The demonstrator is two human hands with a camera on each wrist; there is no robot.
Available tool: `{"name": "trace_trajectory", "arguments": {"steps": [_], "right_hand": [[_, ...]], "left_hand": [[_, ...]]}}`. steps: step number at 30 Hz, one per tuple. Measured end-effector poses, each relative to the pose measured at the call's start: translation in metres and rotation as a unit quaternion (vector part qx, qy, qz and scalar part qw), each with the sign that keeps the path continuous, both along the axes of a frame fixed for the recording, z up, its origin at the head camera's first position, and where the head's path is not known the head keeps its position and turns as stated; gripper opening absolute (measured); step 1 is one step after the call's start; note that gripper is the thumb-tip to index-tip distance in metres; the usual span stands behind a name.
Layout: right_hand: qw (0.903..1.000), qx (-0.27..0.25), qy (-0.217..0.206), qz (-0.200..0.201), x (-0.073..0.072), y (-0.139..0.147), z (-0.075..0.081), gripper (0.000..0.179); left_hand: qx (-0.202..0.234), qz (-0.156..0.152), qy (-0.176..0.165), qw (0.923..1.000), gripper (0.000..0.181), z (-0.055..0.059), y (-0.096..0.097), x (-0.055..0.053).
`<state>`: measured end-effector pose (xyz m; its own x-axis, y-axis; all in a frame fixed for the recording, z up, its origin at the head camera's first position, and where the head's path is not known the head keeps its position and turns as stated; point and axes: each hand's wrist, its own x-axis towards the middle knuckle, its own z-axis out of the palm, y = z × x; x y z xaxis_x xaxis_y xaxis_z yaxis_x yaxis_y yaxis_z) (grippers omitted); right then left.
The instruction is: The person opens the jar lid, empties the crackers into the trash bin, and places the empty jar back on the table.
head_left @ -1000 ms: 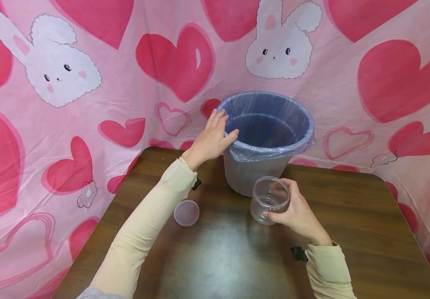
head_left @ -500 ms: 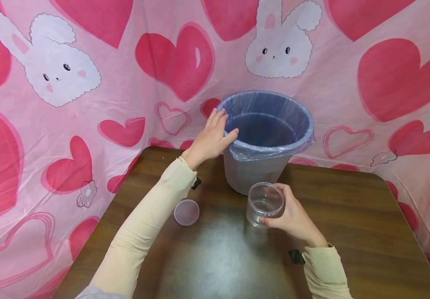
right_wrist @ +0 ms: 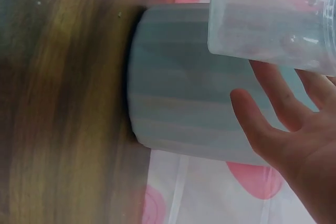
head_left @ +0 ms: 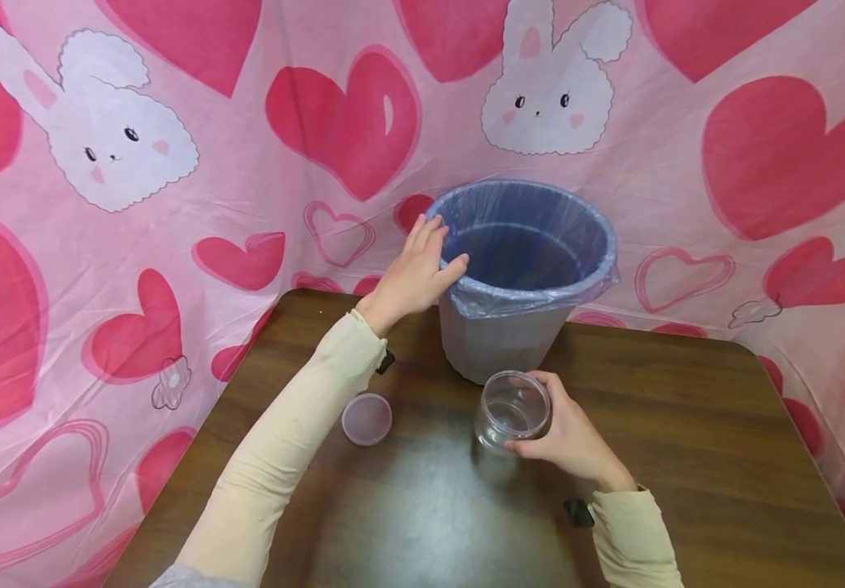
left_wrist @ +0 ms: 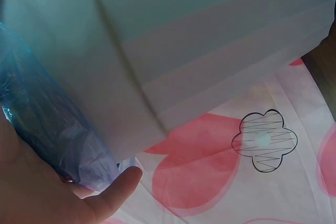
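Note:
My right hand (head_left: 572, 437) holds a clear, wide-mouthed plastic jar (head_left: 513, 412), mouth up, in front of the trash can. No contents show through the jar's walls. In the right wrist view, the jar (right_wrist: 268, 19) overlaps the grey can (right_wrist: 184, 87), with a thumb and fingers along its side. At the back stands the trash can (head_left: 503, 339), lined with a blue bag (head_left: 540, 290) folded over its rim. My left hand (head_left: 415, 273) grips the left side of that rim, over the liner. A finger (left_wrist: 123, 184) shows beside the bag in the left wrist view.
A round, pale purple translucent lid (head_left: 366, 419) lies on the dark wooden table (head_left: 429, 523), right of my left forearm. Pink cloth (head_left: 231, 163) printed with hearts and rabbits hangs around the table's back and sides.
My right hand has moved the jar a little left and nearer to me, away from the trash can. The left hand stays on the rim and the lid lies unmoved.

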<state>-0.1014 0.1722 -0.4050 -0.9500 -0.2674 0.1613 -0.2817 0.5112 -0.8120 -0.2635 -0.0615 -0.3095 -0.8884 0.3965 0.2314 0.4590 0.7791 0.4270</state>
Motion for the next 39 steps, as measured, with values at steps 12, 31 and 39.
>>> {"name": "trace_trajectory", "arguments": {"steps": [12,31,39], "right_hand": [[0.9999,0.014,0.001,0.002,-0.004,0.002,-0.027,0.086],[0.9994,0.030,0.002,0.016,-0.009,0.004,-0.064,0.089],[0.9991,0.039,-0.001,0.015,-0.009,0.003,-0.070,0.089]], "left_hand": [[0.000,0.000,0.001,1.0000,0.073,0.001,0.001,0.001],[0.006,-0.005,0.002,1.0000,0.073,0.001,0.000,0.002],[0.004,-0.004,0.003,1.0000,0.073,0.001,0.000,0.002]]}}
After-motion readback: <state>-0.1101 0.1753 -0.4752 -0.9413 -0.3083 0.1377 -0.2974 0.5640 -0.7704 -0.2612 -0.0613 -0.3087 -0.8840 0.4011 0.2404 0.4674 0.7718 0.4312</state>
